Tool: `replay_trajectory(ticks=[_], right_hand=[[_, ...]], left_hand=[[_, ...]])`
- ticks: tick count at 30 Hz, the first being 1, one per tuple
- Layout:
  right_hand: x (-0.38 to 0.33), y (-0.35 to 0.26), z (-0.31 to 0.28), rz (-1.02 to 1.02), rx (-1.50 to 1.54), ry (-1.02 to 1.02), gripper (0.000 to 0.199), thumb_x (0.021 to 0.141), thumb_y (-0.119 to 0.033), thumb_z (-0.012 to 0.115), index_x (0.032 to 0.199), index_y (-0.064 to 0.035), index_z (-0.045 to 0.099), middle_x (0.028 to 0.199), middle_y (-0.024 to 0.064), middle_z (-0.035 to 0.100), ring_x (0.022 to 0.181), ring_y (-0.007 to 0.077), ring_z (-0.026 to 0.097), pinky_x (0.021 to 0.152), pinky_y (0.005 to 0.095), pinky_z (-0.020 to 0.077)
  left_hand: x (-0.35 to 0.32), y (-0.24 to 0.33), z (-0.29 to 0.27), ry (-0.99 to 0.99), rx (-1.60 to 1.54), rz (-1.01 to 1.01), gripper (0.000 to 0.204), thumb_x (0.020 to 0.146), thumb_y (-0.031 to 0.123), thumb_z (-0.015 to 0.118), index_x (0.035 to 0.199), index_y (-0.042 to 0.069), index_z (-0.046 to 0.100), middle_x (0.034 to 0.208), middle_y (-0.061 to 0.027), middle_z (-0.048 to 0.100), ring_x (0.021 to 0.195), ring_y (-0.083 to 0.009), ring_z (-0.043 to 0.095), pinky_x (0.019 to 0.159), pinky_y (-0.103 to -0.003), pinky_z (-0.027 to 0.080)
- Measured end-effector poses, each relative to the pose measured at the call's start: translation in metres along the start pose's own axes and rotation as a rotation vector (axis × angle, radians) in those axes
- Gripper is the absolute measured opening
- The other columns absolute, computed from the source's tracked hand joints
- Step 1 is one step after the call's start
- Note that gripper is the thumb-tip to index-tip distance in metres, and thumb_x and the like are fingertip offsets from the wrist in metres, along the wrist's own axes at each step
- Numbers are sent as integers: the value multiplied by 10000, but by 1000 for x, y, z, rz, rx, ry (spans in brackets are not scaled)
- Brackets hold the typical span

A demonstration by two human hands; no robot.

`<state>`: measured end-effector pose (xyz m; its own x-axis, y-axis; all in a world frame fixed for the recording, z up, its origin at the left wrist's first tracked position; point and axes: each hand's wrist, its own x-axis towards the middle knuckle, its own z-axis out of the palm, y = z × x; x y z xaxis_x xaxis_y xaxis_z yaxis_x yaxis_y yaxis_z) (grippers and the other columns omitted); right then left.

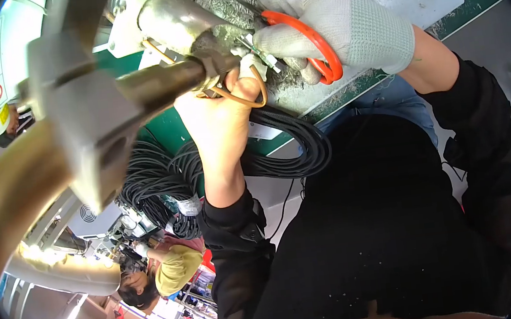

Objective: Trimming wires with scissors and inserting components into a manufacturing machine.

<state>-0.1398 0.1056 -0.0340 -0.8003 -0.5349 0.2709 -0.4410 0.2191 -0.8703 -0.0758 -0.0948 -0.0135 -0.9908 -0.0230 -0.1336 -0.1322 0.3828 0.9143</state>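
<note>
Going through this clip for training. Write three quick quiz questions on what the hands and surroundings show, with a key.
1. Multiple choice: what does the right hand hold?
A) A hammer
B) Red-handled scissors
C) A paintbrush

2. True or false: the left hand is fully covered by a knitted glove.

3. Short answer: what colour are the bundled cables that show on both sides of the left wrist?

Key:
1. B
2. False; bare skin shows on the left hand.
3. Black
</note>
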Motion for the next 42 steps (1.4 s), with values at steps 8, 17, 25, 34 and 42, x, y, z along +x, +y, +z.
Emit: replay_trajectory(ticks=[8,17,25,34,42], right_hand=[[-6,-1,9,60,301,-74,270,854,-180,561,668,15,571,537,59,515,419,116,558,403,249,419],[-6,6,9,-161,2,-56,225,863,-188,568,754,8,589,545,59,530,425,121,550,412,254,432],[-28,-14,5,149,291,8,252,893,-224,554,829,18,575,535,38,515,443,96,535,413,239,416],[-98,-71,-38,272,-385,282,259,821,-216,609,955,4,591,597,38,523,521,99,540,490,264,421],[-108,-95,-23,282,21,-9,193,781,-162,602,863,10,574,595,66,538,535,104,555,506,271,424]], left_hand=[[-3,6,5,52,165,-35,223,794,216,698,784,15,602,676,8,556,637,-86,515,568,-265,432],[-6,9,4,29,112,-147,165,827,166,658,773,18,609,681,8,557,629,-87,505,585,-252,426],[-14,-3,10,100,-631,-167,70,886,52,574,909,-11,553,709,-51,569,621,-123,549,599,-279,486],[-76,16,13,-386,-723,-212,60,879,-23,521,935,-2,511,724,-52,548,662,-132,568,628,-285,500],[-92,38,42,-404,-235,-109,225,815,33,670,991,-1,533,788,-30,585,653,-59,543,578,-208,448]])
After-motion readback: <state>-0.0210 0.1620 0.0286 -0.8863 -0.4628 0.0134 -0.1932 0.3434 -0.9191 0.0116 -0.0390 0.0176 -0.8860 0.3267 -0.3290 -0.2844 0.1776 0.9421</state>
